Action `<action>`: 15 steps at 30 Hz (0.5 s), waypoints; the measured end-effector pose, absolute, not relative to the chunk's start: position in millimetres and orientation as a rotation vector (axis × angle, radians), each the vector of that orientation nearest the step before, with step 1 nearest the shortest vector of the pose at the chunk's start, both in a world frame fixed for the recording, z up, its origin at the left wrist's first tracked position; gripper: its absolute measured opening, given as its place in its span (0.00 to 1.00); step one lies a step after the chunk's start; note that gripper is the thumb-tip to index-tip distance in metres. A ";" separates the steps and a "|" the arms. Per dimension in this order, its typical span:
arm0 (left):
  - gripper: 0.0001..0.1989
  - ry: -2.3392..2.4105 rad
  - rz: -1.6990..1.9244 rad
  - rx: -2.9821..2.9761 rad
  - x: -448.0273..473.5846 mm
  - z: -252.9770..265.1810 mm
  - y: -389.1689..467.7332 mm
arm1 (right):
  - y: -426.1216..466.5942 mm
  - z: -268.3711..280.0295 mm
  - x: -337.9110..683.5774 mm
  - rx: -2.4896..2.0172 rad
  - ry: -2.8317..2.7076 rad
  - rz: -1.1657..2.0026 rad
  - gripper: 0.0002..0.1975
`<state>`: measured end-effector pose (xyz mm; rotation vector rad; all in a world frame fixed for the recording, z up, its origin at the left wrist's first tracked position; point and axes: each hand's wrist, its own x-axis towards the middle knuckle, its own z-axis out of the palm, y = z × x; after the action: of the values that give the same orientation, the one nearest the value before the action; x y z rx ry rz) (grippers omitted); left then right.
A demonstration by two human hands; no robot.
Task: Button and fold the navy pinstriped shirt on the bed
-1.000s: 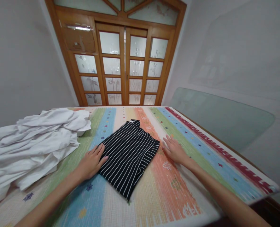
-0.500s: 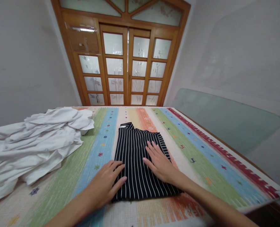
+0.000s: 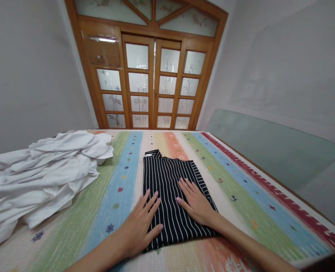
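Note:
A black shirt with white stripes [image 3: 169, 181] lies folded on the table, its collar toward the far side. My left hand [image 3: 142, 223] rests on the shirt's near left edge, fingers spread and pointing away from me. On the right half of the shirt, my right hand [image 3: 195, 202] lies flat with its fingers apart. Neither hand grips the cloth. Part of the shirt's lower area is hidden under both hands.
A crumpled heap of white cloth [image 3: 51, 166] covers the table's left side. Striped, colourful cloth [image 3: 115, 177] spreads over the tabletop. Walls stand on both sides, and wooden doors with glass panes [image 3: 153, 83] are beyond the far edge.
My left hand has shifted onto the shirt, its fingers now straighter and more spread. My right hand stays flat on the shirt. The whole view has tilted slightly.

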<state>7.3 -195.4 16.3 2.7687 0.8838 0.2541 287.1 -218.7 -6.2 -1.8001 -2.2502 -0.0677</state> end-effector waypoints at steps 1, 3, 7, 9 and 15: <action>0.34 0.855 0.245 2.761 9.9 17.4 -195.0 | -214.9 -6.0 293.7 -1.813 -2.250 -0.074 0.34; 0.34 0.793 0.235 2.756 16.8 18.8 -192.1 | -206.0 -6.0 308.2 -1.868 -2.229 -0.096 0.36; 0.35 0.651 0.254 2.796 35.1 20.6 -176.2 | -185.5 -6.1 336.3 -1.989 -2.170 -0.141 0.39; 0.35 0.606 0.266 2.816 43.6 20.8 -164.2 | -176.2 -5.1 347.7 -2.050 -2.147 -0.145 0.40; 0.34 0.804 0.363 2.789 52.3 9.7 -135.4 | -154.5 5.0 373.6 -2.306 -2.056 -0.123 0.41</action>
<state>52.3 -135.4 9.7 2.7890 0.8041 0.3626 373.6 -154.5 5.0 -2.3056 -2.0558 -0.1229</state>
